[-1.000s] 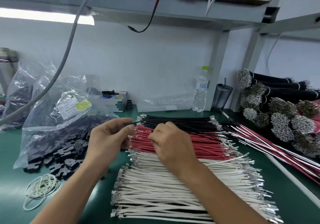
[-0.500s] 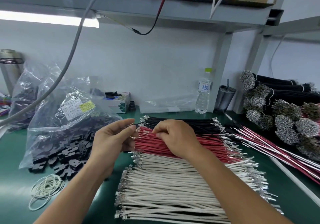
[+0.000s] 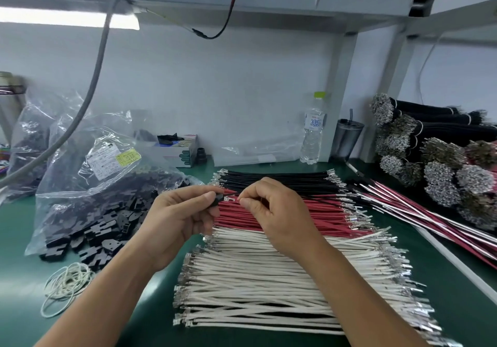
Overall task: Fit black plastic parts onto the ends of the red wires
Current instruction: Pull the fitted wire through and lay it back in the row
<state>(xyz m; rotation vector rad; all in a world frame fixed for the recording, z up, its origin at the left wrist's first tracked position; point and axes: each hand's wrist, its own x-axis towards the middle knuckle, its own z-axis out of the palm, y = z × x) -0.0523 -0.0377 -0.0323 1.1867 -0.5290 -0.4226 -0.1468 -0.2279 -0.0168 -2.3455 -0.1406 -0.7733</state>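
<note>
A row of red wires (image 3: 317, 216) with metal terminals lies across the green bench, between black wires (image 3: 282, 178) behind and white wires (image 3: 269, 279) in front. My left hand (image 3: 177, 217) pinches a small black plastic part (image 3: 218, 199) between thumb and forefinger above the red wires' left ends. My right hand (image 3: 277, 212) pinches a wire close to its metal terminal (image 3: 231, 199), just right of the part. The terminal tip nearly touches the part. A pile of black plastic parts (image 3: 102, 228) spills from a clear bag at the left.
Rubber bands (image 3: 64, 287) lie at the front left. A water bottle (image 3: 313, 129), a grey cup (image 3: 347, 138) and a small box (image 3: 177, 149) stand at the back. Bundled wires (image 3: 435, 158) are stacked at the right, with loose red and white wires (image 3: 430, 220) beside them.
My hands have drawn close together over the red wires' left ends. The black part now shows in my left fingers, with the wire's terminal right beside it.
</note>
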